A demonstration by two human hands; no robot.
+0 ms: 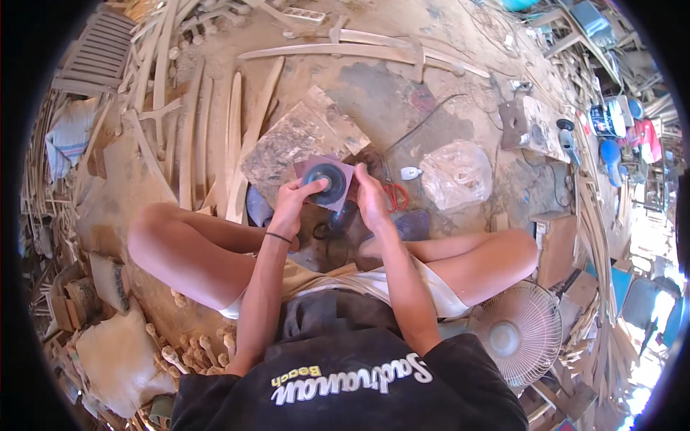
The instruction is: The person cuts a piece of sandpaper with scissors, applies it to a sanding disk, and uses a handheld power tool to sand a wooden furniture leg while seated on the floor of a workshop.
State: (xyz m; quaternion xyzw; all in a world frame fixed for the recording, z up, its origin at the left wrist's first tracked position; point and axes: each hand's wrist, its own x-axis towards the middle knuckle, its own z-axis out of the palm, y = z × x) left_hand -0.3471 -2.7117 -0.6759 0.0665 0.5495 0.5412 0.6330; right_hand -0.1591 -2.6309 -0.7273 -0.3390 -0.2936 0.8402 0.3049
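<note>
My left hand (289, 205) grips a dark round disc (332, 177), probably a sanding pad, with its thumb pressed near the disc's centre. Beneath the disc is a squarish purplish-brown sheet (347, 172) that looks like sandpaper, its corners sticking out past the round edge. My right hand (371, 195) closes on the sheet's right edge; its fingertips are partly hidden. A worn, stained wooden board (280, 147) lies just beyond my hands. Red-handled scissors (395, 197) rest on the ground right of my right hand. Below the disc, a dark blue tool (342, 218) is partly covered.
A clear plastic bag (457, 174) and a small white object (410, 173) lie to the right. Long curved wooden pieces (330, 50) spread across the far side and left. A fan (514, 334) stands by my right knee. Turned wooden parts (198, 352) pile at lower left.
</note>
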